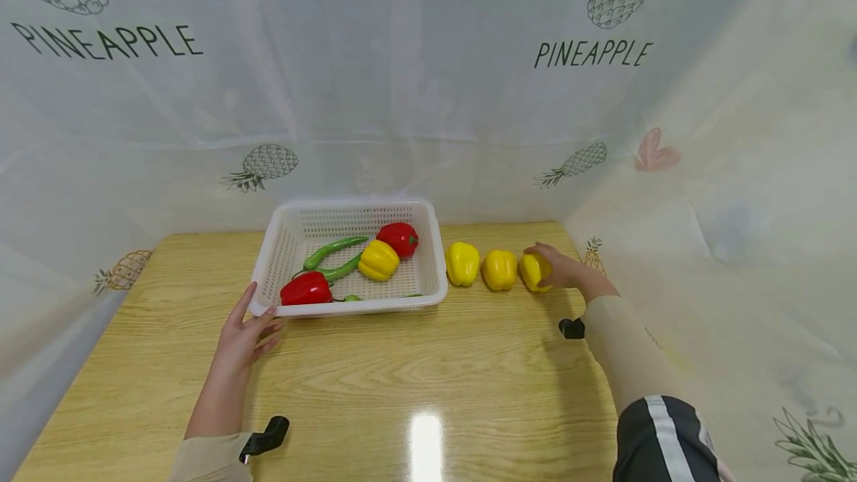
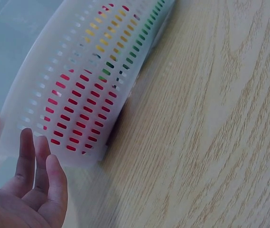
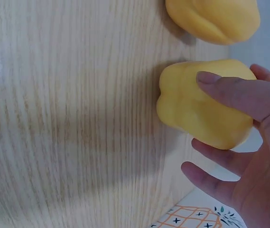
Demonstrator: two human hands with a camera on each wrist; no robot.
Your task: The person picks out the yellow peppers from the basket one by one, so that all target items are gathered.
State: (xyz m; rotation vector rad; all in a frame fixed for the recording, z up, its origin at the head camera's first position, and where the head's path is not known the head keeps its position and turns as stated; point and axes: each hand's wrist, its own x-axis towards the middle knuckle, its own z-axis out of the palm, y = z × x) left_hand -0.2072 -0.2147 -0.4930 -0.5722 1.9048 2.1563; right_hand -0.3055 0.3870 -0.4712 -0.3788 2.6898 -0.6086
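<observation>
At the right end of a row, a yellow bell pepper (image 3: 206, 102) lies on the table, held by my right hand (image 1: 565, 272). The thumb (image 3: 234, 92) presses across its upper side, and other fingers reach round its far side and below it. My left hand (image 1: 242, 335) is at the near left corner of a white plastic basket (image 1: 348, 311), its fingers loosely extended and touching the rim. Inside the basket are red bell peppers (image 1: 306, 289), a yellow bell pepper (image 1: 379, 260) and long green chili peppers (image 1: 332, 249).
Two more yellow bell peppers, one beside the basket (image 1: 463, 263) and one in the middle of the row (image 1: 499, 270), stand on the wooden table (image 1: 402, 363). A pineapple-printed sheet (image 1: 402, 80) hangs behind the table and along its right side.
</observation>
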